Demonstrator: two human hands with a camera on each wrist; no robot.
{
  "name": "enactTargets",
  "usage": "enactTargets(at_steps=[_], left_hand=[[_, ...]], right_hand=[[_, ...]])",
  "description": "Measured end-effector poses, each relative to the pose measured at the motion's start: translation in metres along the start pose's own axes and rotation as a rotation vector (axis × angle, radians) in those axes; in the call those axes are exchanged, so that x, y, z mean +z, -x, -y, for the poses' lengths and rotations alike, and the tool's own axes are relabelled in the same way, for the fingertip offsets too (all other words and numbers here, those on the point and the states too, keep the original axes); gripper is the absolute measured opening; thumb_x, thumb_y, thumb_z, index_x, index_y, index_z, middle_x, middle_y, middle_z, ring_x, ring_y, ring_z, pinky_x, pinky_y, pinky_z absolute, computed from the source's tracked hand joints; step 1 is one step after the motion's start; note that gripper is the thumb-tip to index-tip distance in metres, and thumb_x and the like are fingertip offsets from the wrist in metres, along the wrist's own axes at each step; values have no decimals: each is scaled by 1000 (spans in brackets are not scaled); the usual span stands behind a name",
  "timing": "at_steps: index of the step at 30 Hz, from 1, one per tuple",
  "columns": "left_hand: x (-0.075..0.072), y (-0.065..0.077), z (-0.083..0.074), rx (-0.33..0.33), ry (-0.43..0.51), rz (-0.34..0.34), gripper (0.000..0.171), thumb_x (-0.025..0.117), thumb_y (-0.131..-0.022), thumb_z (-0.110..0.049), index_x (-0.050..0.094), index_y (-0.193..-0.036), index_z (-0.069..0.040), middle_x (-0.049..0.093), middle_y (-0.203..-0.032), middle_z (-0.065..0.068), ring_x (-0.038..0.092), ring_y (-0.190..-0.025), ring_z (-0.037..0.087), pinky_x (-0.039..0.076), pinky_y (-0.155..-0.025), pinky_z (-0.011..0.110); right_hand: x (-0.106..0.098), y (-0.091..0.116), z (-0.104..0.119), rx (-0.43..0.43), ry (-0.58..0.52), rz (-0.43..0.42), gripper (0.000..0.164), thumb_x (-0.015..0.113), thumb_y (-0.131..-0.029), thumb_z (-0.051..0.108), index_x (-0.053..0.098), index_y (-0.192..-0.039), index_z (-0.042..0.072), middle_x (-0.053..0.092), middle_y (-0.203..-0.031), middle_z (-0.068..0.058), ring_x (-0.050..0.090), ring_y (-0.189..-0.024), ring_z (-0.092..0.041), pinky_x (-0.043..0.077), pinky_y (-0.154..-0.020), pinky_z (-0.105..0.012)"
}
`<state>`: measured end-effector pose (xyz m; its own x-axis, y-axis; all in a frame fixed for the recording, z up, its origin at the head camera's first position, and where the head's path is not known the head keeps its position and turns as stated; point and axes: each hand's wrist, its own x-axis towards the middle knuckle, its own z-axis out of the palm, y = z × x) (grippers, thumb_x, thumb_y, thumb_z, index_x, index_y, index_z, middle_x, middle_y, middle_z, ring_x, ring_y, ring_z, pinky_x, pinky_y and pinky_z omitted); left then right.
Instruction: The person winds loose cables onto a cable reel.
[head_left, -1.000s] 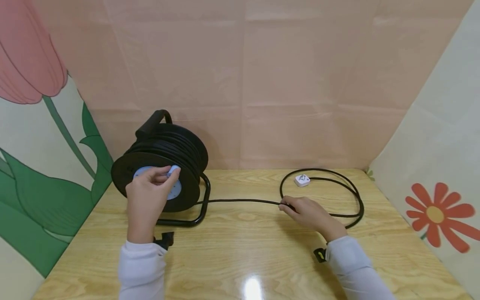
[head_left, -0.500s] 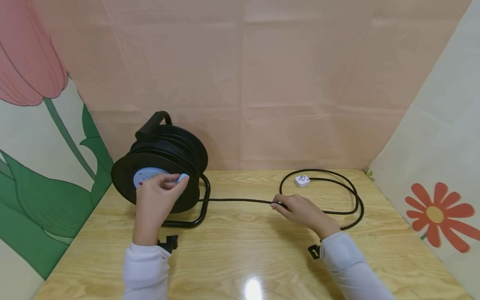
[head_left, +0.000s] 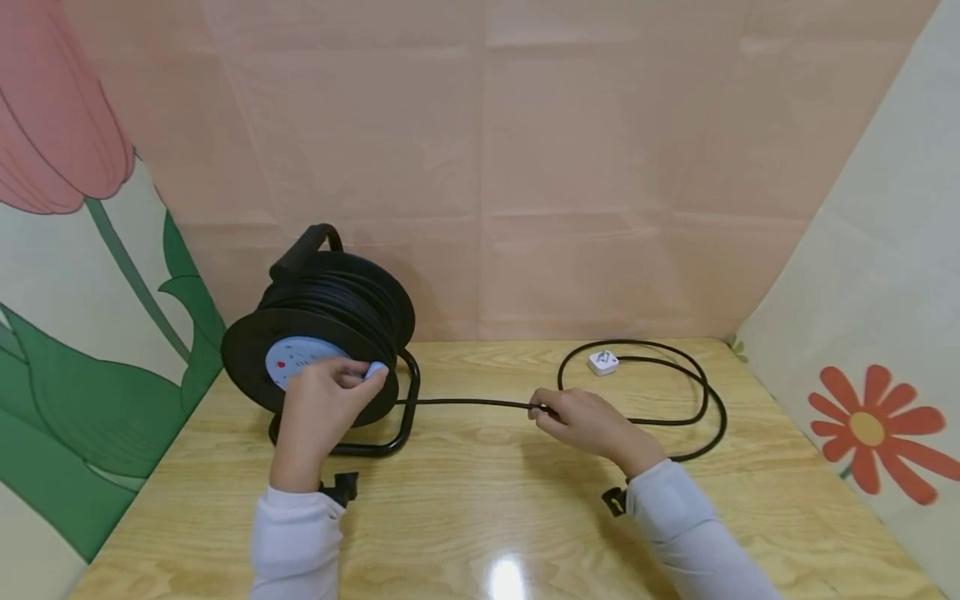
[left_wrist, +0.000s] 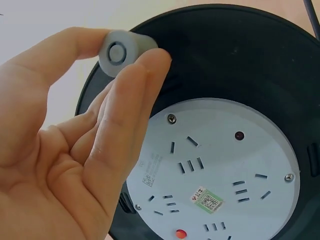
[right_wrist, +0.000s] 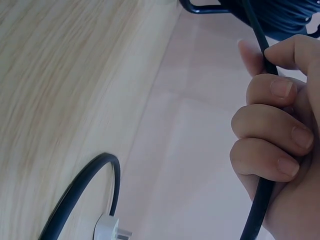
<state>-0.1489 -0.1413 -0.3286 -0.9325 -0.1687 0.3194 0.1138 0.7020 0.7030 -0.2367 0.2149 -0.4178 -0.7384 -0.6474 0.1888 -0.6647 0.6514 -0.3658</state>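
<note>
A black cable reel (head_left: 337, 287) stands at the left of the table, its pale blue socket panel (left_wrist: 215, 155) facing me. My left hand (head_left: 318, 408) pinches the reel's small blue-grey crank knob (left_wrist: 119, 52) between thumb and fingers, at the right side of the disc. Black cable (head_left: 472, 402) runs from the reel's base to my right hand (head_left: 581, 422), whose fingers are curled round it, as the right wrist view shows. Behind that hand the cable lies in a loose loop, and its white plug (head_left: 603, 362) rests on the table with the pins up.
The reel's black tube frame (head_left: 375, 448) rests on the wooden table (head_left: 465, 517). A pinkish sheet (head_left: 480, 167) hangs behind the table's back edge. Flower-printed panels (head_left: 877, 250) stand at both sides.
The crank knob and my left hand have moved right and down round the disc, uncovering more of the panel. My right hand has moved left toward the reel, still holding the cable.
</note>
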Motion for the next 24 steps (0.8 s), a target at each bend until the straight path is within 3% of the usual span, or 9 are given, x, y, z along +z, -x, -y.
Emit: enactTargets(at_steps=[10,19,24], left_hand=[[1,-2,3,-37,-42,135,41,73,-91,-43,77,-101,-4,73,-88,4,64,-74,16,52,-61,32],[5,-5,13,-60,-33,250,36,72,-92,-39,77,-100,-3,72,-76,-3,65,-70,12,52,-63,32],[5,-7,18,-60,-41,299,38,72,-93,-38,76,-104,-2,73,-75,-1,66,-74,14,55,-70,37]], right_hand=[[3,-12,13,-51,21,1,15,52,-105,24,66,-102,21,56,-77,16,48,-61,-2,46,-62,-27],[10,-21,21,-82,16,30,19,52,-106,24,68,-107,15,62,-83,14,51,-62,-1,49,-61,-26],[12,-27,26,-95,18,29,18,52,-106,24,68,-108,15,62,-83,14,52,-62,-1,50,-62,-27]])
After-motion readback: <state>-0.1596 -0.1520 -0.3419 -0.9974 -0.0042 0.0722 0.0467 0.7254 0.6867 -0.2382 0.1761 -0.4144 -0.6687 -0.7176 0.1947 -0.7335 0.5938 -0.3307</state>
